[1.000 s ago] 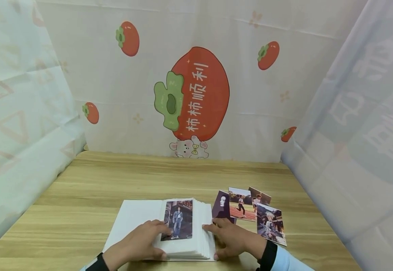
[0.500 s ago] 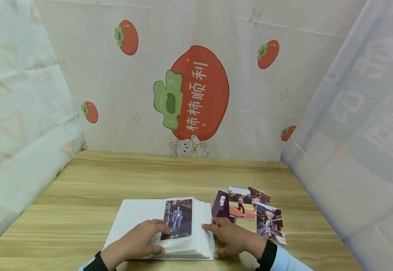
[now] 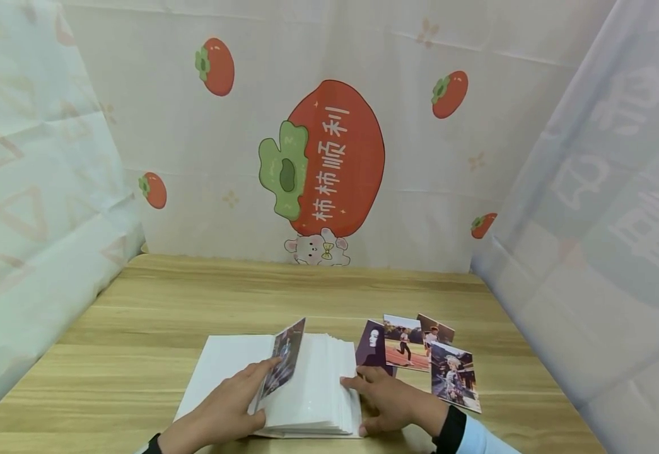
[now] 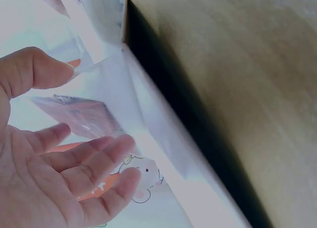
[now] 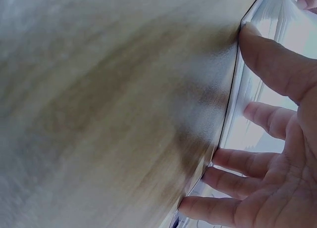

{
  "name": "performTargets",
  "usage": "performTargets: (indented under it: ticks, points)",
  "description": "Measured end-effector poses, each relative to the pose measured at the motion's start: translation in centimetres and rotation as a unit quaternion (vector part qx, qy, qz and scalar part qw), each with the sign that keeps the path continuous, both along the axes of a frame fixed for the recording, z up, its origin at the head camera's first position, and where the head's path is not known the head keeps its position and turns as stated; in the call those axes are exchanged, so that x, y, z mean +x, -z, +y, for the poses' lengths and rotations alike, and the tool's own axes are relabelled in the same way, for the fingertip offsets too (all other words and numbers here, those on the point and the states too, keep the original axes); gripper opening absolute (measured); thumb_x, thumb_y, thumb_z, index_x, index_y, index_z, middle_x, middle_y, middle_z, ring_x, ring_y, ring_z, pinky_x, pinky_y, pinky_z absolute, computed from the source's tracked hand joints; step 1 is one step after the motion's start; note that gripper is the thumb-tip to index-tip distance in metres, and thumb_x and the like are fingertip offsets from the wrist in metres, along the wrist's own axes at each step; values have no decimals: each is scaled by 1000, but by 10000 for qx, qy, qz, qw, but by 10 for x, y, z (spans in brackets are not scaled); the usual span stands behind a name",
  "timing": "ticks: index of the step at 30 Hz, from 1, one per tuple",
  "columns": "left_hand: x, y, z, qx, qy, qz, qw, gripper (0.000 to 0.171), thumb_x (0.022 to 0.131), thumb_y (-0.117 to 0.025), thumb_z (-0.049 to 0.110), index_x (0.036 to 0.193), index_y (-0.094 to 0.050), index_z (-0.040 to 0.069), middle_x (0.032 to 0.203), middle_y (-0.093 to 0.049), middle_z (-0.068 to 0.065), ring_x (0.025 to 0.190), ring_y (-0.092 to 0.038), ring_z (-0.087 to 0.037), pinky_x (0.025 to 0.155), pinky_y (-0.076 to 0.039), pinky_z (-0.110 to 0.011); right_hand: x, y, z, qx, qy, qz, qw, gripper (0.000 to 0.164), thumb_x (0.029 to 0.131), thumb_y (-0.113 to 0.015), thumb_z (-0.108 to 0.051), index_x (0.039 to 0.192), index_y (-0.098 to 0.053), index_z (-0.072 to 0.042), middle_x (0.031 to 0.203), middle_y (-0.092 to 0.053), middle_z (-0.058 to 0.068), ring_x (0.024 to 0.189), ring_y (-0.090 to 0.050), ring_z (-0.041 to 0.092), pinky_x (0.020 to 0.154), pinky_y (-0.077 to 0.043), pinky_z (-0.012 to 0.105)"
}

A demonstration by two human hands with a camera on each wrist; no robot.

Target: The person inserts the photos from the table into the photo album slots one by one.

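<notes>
A white photo album (image 3: pixel 306 384) lies spread out near the table's front edge. One clear page with a photo (image 3: pixel 285 360) of a standing person in it is raised and tilted from the spine. My left hand (image 3: pixel 221 403) touches this page on its photo side; in the left wrist view the fingers are loosely bent beside the photo (image 4: pixel 84 116) and the thumb is at the page's edge. My right hand (image 3: pixel 388 397) rests along the album's right edge, its fingers spread, with the thumb at the near corner in the right wrist view.
Several loose photos lie to the right of the album, among them a runner photo (image 3: pixel 405 340) and a photo of a person in a headdress (image 3: pixel 455 377), partly overlapping. A wooden table (image 3: pixel 164 302) carries everything. Printed cloth (image 3: pixel 408 157) hangs behind and at both sides.
The photo page, flat on the stack before, is now lifted and tilted toward the left. My left hand has shifted slightly left and up. The right hand keeps its place.
</notes>
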State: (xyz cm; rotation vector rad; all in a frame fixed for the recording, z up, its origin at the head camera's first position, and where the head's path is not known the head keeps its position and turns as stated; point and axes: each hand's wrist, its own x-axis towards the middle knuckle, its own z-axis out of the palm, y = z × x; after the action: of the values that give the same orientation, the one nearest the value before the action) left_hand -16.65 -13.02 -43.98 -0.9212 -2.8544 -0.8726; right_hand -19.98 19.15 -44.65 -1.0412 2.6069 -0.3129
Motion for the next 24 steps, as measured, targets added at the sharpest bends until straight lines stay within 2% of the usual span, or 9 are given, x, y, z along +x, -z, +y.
performTargets:
  ticks: [3, 8, 11, 17, 21, 24]
  points:
    - [3, 0, -2, 128, -72, 16, 9999, 77, 70, -64, 9, 140, -34, 3, 131, -47, -17, 110, -52, -28, 80, -45, -46, 0, 1, 0, -15, 6, 12, 10000, 74, 79, -71, -43, 143, -37, -26, 140, -34, 20, 122, -38, 37, 88, -41, 51]
    - [5, 2, -7, 497, 86, -48, 9987, 74, 69, -60, 3, 138, -32, 1, 127, -51, -14, 96, -59, -21, 76, -48, -34, 0, 2, 1, -18, 54, -35, 10000, 74, 79, -70, -43, 143, -36, -27, 141, -33, 18, 123, -37, 37, 88, -41, 51]
    - [4, 2, -9, 648, 106, -110, 9978, 72, 69, -59, 2, 137, -34, 0, 123, -54, -13, 89, -58, -18, 72, -47, -32, 0, 2, 1, -17, 57, -31, 10000, 74, 79, -70, -42, 143, -36, -27, 141, -33, 18, 123, -37, 37, 88, -41, 51]
    - [7, 1, -13, 671, -372, -140, 9970, 74, 67, -63, 4, 136, -36, -4, 120, -56, -17, 84, -54, -12, 69, -46, -31, 0, 2, 0, -39, 37, -10, 10000, 74, 79, -70, -43, 143, -36, -26, 141, -33, 19, 123, -37, 38, 88, -42, 51]
    - [11, 2, -19, 960, -458, 120, 9943, 72, 68, -63, 3, 135, -38, -1, 116, -59, -11, 83, -53, -9, 68, -46, -29, 0, 3, 0, -24, 85, -57, 9999, 74, 80, -69, -43, 143, -36, -27, 142, -33, 18, 123, -37, 37, 88, -41, 51]
    - [12, 5, -25, 1282, -305, 623, 9893, 72, 67, -66, 2, 134, -40, 3, 109, -63, -5, 82, -52, -5, 67, -46, -27, 0, 3, 0, -23, 128, -117, 9998, 73, 80, -69, -44, 143, -36, -28, 142, -33, 17, 124, -36, 36, 88, -41, 51]
